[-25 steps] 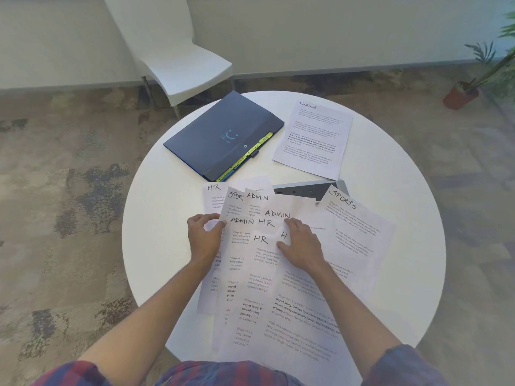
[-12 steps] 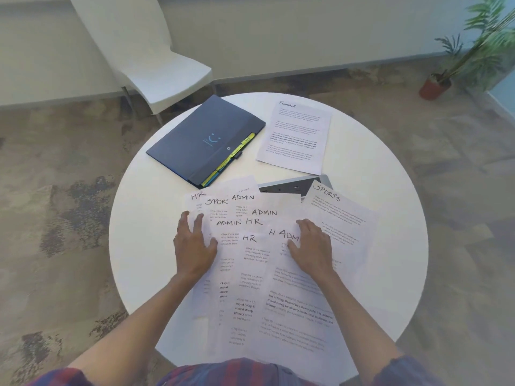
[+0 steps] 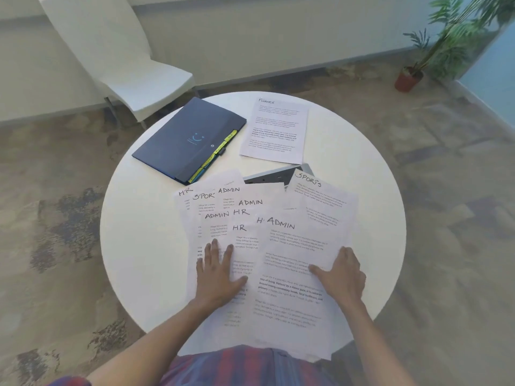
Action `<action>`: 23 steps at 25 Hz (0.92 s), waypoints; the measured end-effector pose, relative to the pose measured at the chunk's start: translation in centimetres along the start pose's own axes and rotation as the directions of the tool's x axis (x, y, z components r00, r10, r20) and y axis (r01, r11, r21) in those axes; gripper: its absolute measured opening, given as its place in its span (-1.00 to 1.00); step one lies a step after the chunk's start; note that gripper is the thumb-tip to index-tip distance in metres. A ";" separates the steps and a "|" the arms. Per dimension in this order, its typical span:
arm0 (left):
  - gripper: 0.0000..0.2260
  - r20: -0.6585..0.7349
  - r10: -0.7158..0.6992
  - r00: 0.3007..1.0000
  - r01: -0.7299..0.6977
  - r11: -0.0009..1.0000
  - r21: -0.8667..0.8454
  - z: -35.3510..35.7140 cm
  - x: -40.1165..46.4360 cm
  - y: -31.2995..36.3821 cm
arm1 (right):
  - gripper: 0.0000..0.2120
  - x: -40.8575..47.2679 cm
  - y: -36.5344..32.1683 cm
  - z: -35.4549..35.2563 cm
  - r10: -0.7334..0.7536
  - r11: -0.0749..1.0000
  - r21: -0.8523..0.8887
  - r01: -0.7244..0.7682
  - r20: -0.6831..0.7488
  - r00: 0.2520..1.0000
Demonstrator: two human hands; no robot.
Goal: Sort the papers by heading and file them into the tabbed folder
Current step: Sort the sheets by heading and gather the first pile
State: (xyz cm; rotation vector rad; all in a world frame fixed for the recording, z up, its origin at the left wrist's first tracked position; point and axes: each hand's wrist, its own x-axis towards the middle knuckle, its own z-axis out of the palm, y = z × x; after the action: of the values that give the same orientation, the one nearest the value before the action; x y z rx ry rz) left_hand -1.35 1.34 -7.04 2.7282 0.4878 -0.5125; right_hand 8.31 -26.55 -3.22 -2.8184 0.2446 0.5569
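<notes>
Papers (image 3: 250, 218) fanned on the round white bench (image 3: 133, 232), both hands flat on them.
Head view: left hand (image 3: 218, 273) presses the left sheets, fingers straight and spread; right hand (image 3: 341, 275) rests on the top ADMIN sheet (image 3: 292, 274), fingers relaxed, holding nothing. Headings HR, SPORTS and ADMIN show. The closed blue folder (image 3: 184, 137) lies farther back, a FINANCE sheet (image 3: 274, 130) just beside it.

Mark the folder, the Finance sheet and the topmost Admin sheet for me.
Folder (image 3: 184, 140), head view, middle of the dark blue cover.
Finance sheet (image 3: 274, 129), head view, centre of the printed page.
Admin sheet (image 3: 292, 252), head view, upper text block.
</notes>
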 end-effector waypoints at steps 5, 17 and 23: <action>-0.15 -0.047 -0.071 0.996 0.068 0.996 -0.053 -1.8 0.9 0.2 | -0.01 -0.6 0.4 0.2 0.009 0.977 0.214 -0.003 -0.026 1.000; -0.45 -0.197 -0.117 0.973 0.057 0.956 -0.289 -3.0 0.6 0.3 | -0.37 -0.4 2.9 -0.8 0.126 0.685 0.720 -0.111 0.033 0.992; -0.80 -0.164 -0.181 0.970 0.061 0.830 -0.555 -3.6 0.1 -1.1 | -0.56 -1.3 2.1 -0.8 0.143 0.454 0.884 -0.109 0.049 0.988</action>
State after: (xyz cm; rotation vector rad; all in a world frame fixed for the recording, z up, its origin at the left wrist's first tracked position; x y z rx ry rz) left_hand -0.68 3.71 -4.12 2.2063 0.7381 -0.0803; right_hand 6.98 -28.68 -2.47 -1.7569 0.5685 0.2634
